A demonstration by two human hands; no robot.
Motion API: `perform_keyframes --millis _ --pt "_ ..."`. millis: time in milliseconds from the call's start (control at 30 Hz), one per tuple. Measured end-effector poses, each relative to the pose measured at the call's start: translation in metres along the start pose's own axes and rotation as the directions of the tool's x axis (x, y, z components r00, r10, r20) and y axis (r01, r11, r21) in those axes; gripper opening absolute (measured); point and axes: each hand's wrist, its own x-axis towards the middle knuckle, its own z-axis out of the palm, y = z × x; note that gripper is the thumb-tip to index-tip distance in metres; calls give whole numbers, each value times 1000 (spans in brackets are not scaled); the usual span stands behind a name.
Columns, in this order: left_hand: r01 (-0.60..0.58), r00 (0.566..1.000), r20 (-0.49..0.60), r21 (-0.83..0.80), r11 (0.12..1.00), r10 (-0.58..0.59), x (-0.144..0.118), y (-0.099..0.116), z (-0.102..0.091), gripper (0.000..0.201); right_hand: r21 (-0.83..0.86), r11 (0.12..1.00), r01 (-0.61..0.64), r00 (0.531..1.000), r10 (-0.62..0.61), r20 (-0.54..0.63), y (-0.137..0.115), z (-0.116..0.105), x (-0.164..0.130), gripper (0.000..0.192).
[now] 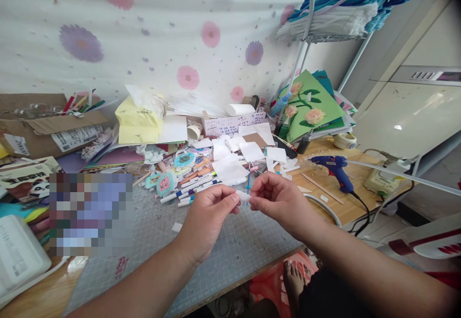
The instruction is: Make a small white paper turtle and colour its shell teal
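Note:
Both hands meet above the grey cutting mat [237, 260]. A small white piece [243, 195], perhaps folded paper or tissue, is pinched at one end by my left hand [212, 212], thumb against fingers. At its other end, the fingers of my right hand [275, 200] close on it too. A thin blue stick [248, 179] stands upright between the hands; whether it is held or lies behind them I cannot tell. Just beyond are white paper pieces [230, 168] and several markers [187, 193]. The fingertips partly cover the white piece.
A blue glue gun [333, 169] lies at the right with its cord trailing off the table. Craft pieces [184, 159] are heaped behind the hands. At the left stand a cardboard box [43, 130] and a white case [21, 255]. Pipe cleaners [331, 20] hang over a rack.

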Motion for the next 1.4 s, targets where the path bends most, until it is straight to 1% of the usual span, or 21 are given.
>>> perform_keyframes --millis 167,400,500,567,633,667,700,733,767,800,833,867,933,967,1033,1067,1133,1200,1233,1333,1400 --pt "53 999 -5 -99 994 -53 1 0 2 14 138 988 -74 997 70 31 -3 -3 1 21" --pt "72 997 1 -152 986 -73 2 0 1 12 122 989 -87 996 84 29 -1 -2 0 20" --pt "66 998 7 -136 989 -66 3 1 1 13 76 993 -88 996 85 41 -3 1 1 19" --pt "65 998 9 -127 990 -65 3 2 1 13 28 996 -87 995 86 52 -5 -2 2 19" --pt "83 996 0 -153 985 -84 4 3 1 12 -81 994 -77 995 81 57 -7 -14 3 20" --pt "98 995 -9 -182 978 -101 4 3 1 12 -180 981 -69 995 79 54 -8 -24 2 20" --pt "113 993 -19 -222 968 -121 5 2 0 12 -299 952 -61 996 78 44 -8 -37 0 20" --pt "129 990 -27 -271 954 -141 6 2 -1 12 -436 898 -58 997 77 28 -7 -51 -3 18" --pt "142 986 -32 -326 935 -161 7 1 -1 12 -579 813 -70 996 87 3 -5 -65 -8 14" --pt "152 983 -35 -381 912 -178 8 1 -2 12 -654 750 -95 995 99 -31 -2 -79 -14 12" --pt "159 980 -38 -431 888 -193 10 0 -3 11 -710 693 -123 992 111 -64 2 -92 -20 11" --pt "162 977 -43 -474 865 -207 11 0 -5 10 -750 644 -149 988 125 -89 7 -102 -27 15" --pt "152 972 -73 -537 830 -225 14 2 -7 9 -791 583 -184 981 157 -112 17 -113 -38 30" --pt "137 969 -96 -555 820 -227 16 4 -9 8 -797 571 -198 978 171 -121 22 -116 -41 40" --pt "98 964 -148 -574 813 -221 19 7 -12 6 -780 586 -221 973 191 -133 30 -117 -44 55" --pt "79 962 -170 -577 813 -214 20 10 -14 5 -756 611 -233 970 200 -138 32 -117 -43 56" --pt "50 958 -203 -578 814 -203 22 13 -17 5 -675 689 -263 964 223 -148 34 -118 -40 50" --pt "34 955 -221 -584 811 -199 22 15 -19 6 -544 784 -299 954 255 -157 31 -119 -38 43" --pt "31 953 -225 -588 809 -201 22 15 -20 7 -463 829 -314 949 270 -160 28 -118 -37 42" --pt "42 951 -221 -600 799 -216 22 13 -18 7 -215 923 -319 944 290 -156 22 -103 -37 49" --pt "57 949 -214 -610 791 -233 22 12 -16 7 -89 948 -304 946 291 -141 20 -85 -38 50"
